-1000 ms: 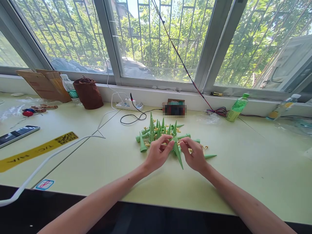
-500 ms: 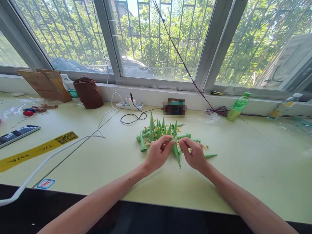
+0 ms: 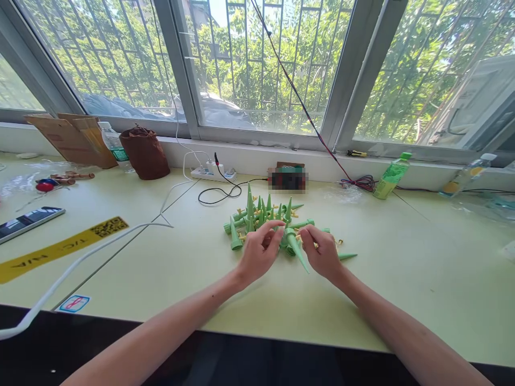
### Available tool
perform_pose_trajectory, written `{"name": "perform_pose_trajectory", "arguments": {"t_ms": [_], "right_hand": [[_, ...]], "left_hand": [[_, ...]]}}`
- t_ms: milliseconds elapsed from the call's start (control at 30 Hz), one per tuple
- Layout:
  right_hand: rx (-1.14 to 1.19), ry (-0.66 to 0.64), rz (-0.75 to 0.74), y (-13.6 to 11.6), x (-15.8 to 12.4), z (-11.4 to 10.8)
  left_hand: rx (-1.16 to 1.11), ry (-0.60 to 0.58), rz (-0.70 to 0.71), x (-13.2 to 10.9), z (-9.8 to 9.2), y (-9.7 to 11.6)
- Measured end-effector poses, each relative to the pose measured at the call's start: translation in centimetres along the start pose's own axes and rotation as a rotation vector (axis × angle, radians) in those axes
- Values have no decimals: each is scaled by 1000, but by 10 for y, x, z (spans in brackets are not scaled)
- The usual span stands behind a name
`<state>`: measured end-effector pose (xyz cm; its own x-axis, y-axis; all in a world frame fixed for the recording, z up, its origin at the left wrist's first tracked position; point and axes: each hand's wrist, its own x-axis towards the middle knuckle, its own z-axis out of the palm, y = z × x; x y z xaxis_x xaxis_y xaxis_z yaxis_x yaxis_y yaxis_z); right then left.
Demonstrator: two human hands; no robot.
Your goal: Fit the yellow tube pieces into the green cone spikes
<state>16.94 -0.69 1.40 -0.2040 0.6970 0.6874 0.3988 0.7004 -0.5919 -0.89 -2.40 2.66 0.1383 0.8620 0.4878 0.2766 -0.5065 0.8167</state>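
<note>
My left hand (image 3: 260,247) is closed on the collar of a green plastic watering spike (image 3: 296,249). The spike's point slants down to the right, toward me. Just right of it, my right hand (image 3: 321,251) is pinched shut beside the collar; what its fingertips hold, if anything, is too small to make out. Behind both hands lies a pile of green spikes (image 3: 250,206), some standing on their collars and others on their sides, with small yellow valve pieces (image 3: 242,236) among them. One more spike (image 3: 347,257) pokes out beyond my right wrist.
A power strip (image 3: 201,174) with cables and a pixelated dark box (image 3: 287,179) stand at the back. Bottles, including a green-capped one (image 3: 391,177), are at the right. A brown leather pouch (image 3: 145,154), a phone (image 3: 30,224) and a white cable (image 3: 80,262) are left.
The held spike has turned, its point swinging to the right and its collar now facing up more. My right hand has shifted slightly right, away from it.
</note>
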Motion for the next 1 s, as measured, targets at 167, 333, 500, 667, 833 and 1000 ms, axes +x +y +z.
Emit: {"name": "perform_pose_trajectory", "arguments": {"t_ms": [167, 333, 500, 667, 833, 1000], "right_hand": [[3, 23, 64, 2, 1, 0], [13, -5, 56, -1, 4, 0], [-12, -24, 83, 5, 6, -2], [-103, 93, 184, 21, 17, -16], [-325, -7, 151, 41, 26, -29], [-419, -218, 13, 56, 25, -25]], "left_hand": [[-25, -170, 101, -2, -1, 2], [128, -183, 115, -4, 3, -5], [174, -190, 95, -5, 4, -8], [230, -246, 89, -9, 5, -9], [275, -396, 116, -13, 6, -10], [344, -485, 111, -15, 5, -12]]}}
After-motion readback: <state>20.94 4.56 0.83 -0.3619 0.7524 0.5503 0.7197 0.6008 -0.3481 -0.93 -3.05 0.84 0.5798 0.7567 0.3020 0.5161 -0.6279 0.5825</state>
